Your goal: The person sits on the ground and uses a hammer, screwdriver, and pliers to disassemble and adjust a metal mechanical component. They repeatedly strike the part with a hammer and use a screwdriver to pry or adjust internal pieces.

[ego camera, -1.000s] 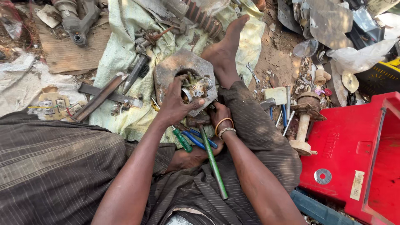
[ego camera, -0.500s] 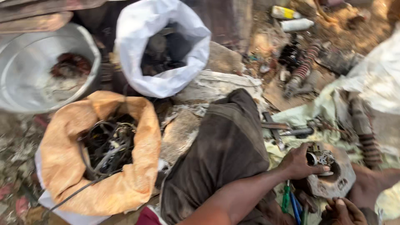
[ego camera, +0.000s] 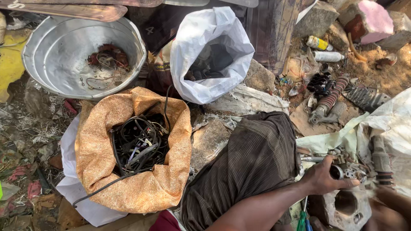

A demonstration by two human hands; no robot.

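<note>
My left hand (ego camera: 320,177) reaches to the right across my knee, which is covered in dark striped cloth (ego camera: 252,167). Its fingers are closed on a small grey metal part (ego camera: 344,171) with a round opening. Just below it lies a grey cast-metal housing (ego camera: 346,209) with a large hole. My right hand (ego camera: 387,209) shows only as a blurred patch at the bottom right corner, beside the housing; its grip is unclear. A green-handled tool (ego camera: 302,220) pokes up under my left wrist.
An orange sack (ego camera: 98,162) full of black wires (ego camera: 139,143) stands at the left. Behind it are a white sack (ego camera: 192,47) of dark scrap and a metal basin (ego camera: 55,47). Shock-absorber springs (ego camera: 332,96), two bottles (ego camera: 319,42) and stone blocks (ego camera: 372,19) lie at the back right.
The view has swung left from the lap to the sacks and basin. My left hand stays at the housing and now grips a small metal part above it.
</note>
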